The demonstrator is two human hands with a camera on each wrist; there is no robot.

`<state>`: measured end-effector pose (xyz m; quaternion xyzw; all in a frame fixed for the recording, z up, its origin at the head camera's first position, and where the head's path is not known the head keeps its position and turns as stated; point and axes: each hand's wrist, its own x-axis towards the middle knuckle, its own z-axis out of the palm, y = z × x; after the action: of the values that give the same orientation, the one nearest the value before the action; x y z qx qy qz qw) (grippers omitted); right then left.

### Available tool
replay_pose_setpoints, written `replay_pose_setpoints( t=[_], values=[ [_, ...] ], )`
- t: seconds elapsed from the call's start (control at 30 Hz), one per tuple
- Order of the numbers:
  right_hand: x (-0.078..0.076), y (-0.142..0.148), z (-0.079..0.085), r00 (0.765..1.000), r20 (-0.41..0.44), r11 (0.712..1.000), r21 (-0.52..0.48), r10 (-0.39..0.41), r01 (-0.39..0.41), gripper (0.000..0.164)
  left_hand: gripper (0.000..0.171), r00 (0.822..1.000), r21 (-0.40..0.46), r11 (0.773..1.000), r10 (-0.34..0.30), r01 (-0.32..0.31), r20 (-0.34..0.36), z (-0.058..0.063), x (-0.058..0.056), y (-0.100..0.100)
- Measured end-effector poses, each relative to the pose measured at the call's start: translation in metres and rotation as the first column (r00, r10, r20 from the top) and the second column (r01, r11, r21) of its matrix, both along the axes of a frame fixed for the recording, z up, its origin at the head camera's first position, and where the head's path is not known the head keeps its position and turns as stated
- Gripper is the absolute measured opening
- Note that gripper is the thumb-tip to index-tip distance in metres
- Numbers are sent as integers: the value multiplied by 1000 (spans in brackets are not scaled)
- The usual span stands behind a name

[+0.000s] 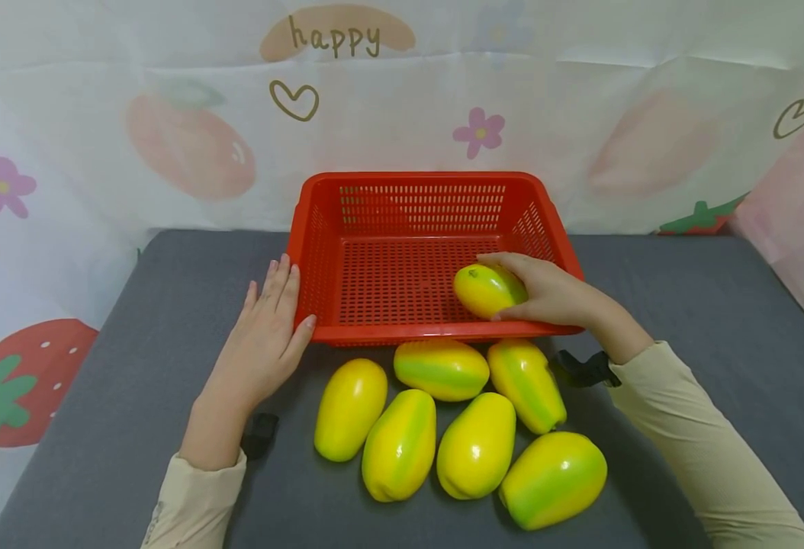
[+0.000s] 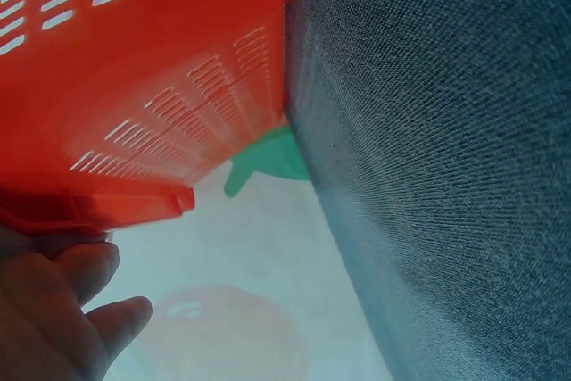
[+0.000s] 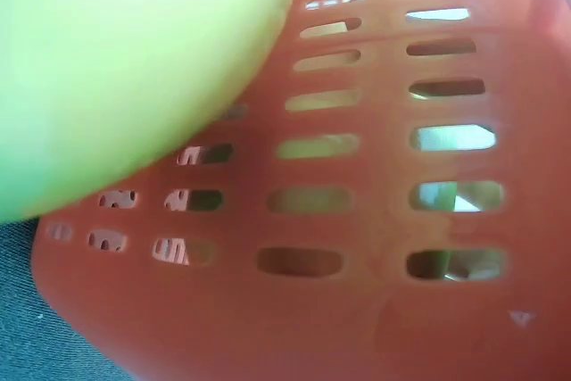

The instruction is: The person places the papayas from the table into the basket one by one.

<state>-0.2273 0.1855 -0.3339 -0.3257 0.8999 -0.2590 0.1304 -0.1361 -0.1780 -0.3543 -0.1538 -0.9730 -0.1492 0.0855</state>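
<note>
My right hand (image 1: 551, 293) grips a yellow-green papaya (image 1: 483, 291) inside the front right part of a red plastic basket (image 1: 402, 332), thumb at the near side and fingers over the far side. My left hand (image 1: 259, 339) rests on the basket's left rim with its fingers straight and the thumb at the front corner. From below, the left wrist view shows the fingertips (image 2: 94, 269) at the basket rim (image 2: 134, 207). Close up in the right wrist view, a blurred papaya (image 3: 116, 69) covers part of the slotted basket wall (image 3: 379, 220).
Several more papayas lie on the grey cloth-covered table in front of the basket, among them one at the left (image 1: 351, 410) and one at the right (image 1: 554, 480). Behind the basket hangs a printed white curtain (image 1: 402, 114).
</note>
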Motion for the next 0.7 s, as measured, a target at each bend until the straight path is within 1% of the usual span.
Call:
replay_pose_setpoints(
  t=[0.27, 0.5, 0.6, 0.7],
  values=[
    [1, -1, 2, 1000, 1, 1000, 23, 2, -2, 73, 66, 1000, 0, 1000, 5, -5, 4, -1, 0, 0],
    [0, 0, 2, 1000, -9, 1000, 28, 11, -10, 72, 64, 1000, 17, 1000, -18, 19, -19, -1, 1, -1],
    [0, 2, 2, 1000, -18, 1000, 9, -1, 1, 70, 64, 1000, 16, 1000, -18, 19, -22, -1, 1, -1],
    [1, 4, 2, 1000, -23, 999, -34, -20, 19, 67, 64, 1000, 17, 1000, -15, 16, -18, 0, 1, -1]
  ],
)
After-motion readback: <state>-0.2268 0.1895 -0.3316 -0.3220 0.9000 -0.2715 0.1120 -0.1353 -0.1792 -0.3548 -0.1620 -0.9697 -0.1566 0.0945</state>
